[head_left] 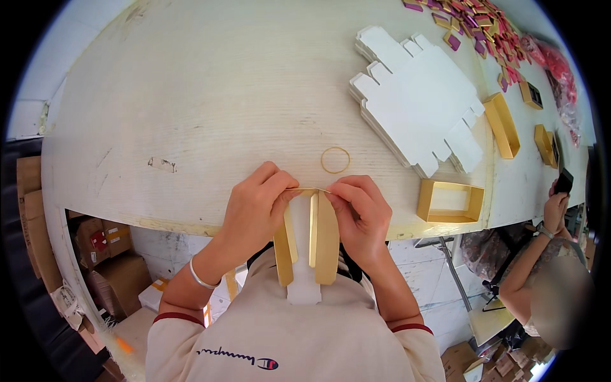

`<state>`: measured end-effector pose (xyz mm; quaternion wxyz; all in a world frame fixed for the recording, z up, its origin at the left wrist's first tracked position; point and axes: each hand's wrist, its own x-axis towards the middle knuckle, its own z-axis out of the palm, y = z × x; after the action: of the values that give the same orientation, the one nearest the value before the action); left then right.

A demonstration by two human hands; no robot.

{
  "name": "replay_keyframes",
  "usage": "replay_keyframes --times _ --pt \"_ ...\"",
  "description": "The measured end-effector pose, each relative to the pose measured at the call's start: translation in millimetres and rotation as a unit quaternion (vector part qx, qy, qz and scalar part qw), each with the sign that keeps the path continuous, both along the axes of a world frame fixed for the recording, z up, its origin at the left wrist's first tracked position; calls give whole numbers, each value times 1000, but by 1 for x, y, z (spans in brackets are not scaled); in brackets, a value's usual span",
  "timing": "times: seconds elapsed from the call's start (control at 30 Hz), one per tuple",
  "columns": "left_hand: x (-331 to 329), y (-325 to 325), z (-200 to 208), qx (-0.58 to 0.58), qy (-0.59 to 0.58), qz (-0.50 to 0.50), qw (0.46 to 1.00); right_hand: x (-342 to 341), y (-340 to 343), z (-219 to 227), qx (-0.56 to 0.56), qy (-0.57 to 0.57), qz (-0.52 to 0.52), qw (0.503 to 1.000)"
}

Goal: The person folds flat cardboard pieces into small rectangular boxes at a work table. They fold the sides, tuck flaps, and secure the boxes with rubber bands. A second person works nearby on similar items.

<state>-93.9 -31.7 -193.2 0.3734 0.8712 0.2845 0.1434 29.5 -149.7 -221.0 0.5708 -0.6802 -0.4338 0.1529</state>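
Between both hands is a partly folded cardboard box blank [327,245], gold on its folded flaps and white along the middle. Its far end is at the table edge and the rest hangs down in front of my chest. My left hand [256,198] pinches the left corner of that far end between thumb and fingers. At the right corner, my right hand [360,216] grips it the same way. Just beyond the hands lies a thin yellow rubber band [335,160]. A stack of flat white box blanks [420,102] rests to the far right.
Two gold box frames [450,201] [503,126] stand right of the stack. Many small gold and purple pieces [477,28] are heaped at the far right, beside pink plastic bags [557,73]. Another person [541,261] sits at right holding a dark phone [563,181]. Cartons [114,280] sit under the table.
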Motion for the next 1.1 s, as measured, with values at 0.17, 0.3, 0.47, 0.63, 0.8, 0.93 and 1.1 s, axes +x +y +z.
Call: replay_keyframes --times 0.17,0.3,0.47,0.63,0.8,0.93,1.1 --pt "0 0 1 18 10 -3 1000 4 -3 0 10 46 15 999" --pt "0 0 1 20 14 -7 1000 4 -2 0 15 44 17 999" --pt "-1 1 -1 25 10 -18 999 5 0 0 -3 53 11 999" --pt "-1 1 0 27 16 -20 999 5 -1 -1 -5 96 12 995" --pt "-2 1 0 27 14 -20 999 6 -1 5 -26 85 20 996" --pt "1 -2 5 57 28 -33 997 3 3 6 -28 -6 38 999" --pt "-1 1 3 112 39 -50 992 11 8 10 -48 73 79 993"
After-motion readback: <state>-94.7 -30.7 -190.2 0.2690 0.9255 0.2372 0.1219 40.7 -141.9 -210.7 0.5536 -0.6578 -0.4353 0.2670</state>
